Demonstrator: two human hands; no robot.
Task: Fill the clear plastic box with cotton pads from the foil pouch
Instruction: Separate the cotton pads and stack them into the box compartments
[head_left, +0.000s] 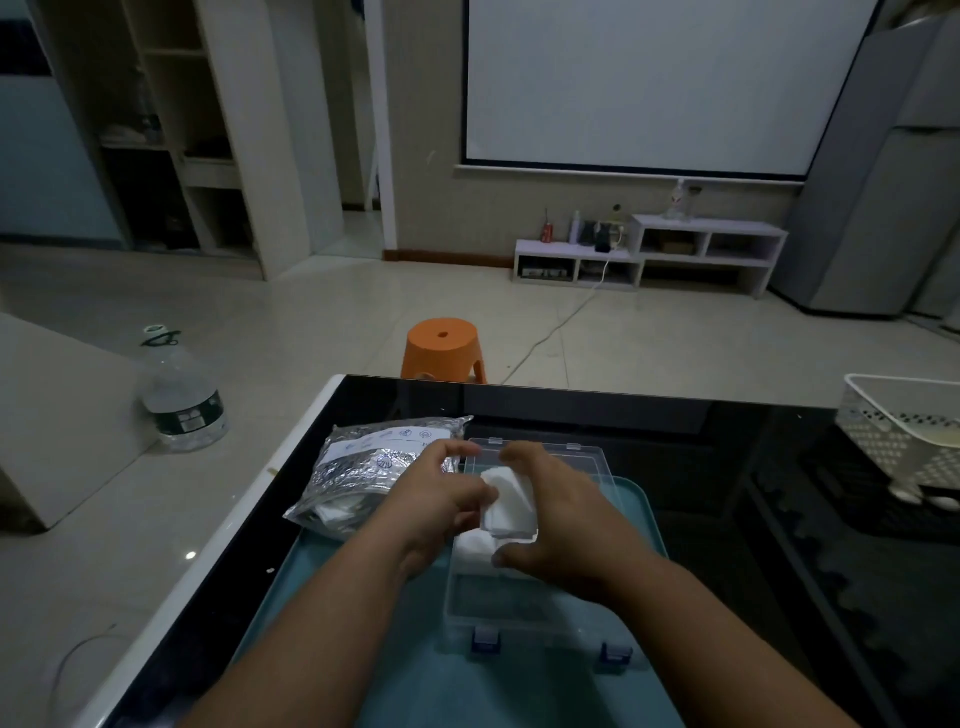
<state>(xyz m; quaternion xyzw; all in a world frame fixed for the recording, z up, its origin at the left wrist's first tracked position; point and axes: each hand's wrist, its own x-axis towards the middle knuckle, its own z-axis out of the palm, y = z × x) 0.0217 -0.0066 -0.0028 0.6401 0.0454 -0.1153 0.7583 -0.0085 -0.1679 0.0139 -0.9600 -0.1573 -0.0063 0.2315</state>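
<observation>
A clear plastic box (509, 605) with blue latches lies open on a teal tray (332, 623), its lid tipped back. A stack of white cotton pads (511, 501) is held over the box's far half by both hands. My left hand (436, 499) pinches the stack's left side, and my right hand (561, 514) curls round it from the right. More white pads (475, 545) lie in the box beneath. The silver foil pouch (363, 467) lies to the left, its open end showing pads (332, 512).
The tray sits on a black glass table (779, 571). A white perforated basket (904, 431) stands at the table's right edge. Beyond the table are an orange stool (441, 345) and, on the floor at left, a large water bottle (182, 400).
</observation>
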